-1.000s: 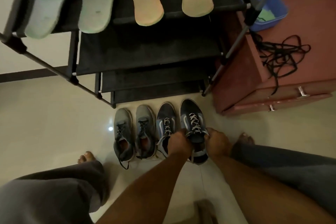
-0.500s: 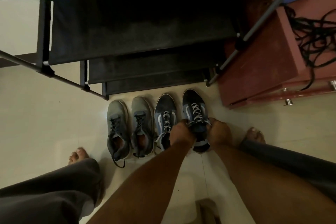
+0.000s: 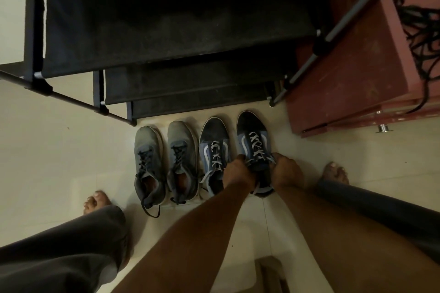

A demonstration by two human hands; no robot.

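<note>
- Navy canvas sneaker [image 3: 252, 140]: white sole edge, pale laces, toe pointing at the rack [image 3: 166, 38], just in front of its right end, right of the other shoes [image 3: 181, 157].
- Left hand [image 3: 237, 171] and right hand [image 3: 287, 171] clamp its sides, fingers curled round.
- Heel opening mostly hidden by the hands; can't tell if it's lifted; rack top cut off.

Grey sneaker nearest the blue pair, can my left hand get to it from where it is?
Probably yes, once freed: the left hand grips the outer blue sneaker. The grey sneaker sits uncovered on the floor, with only the other blue sneaker between.
</note>
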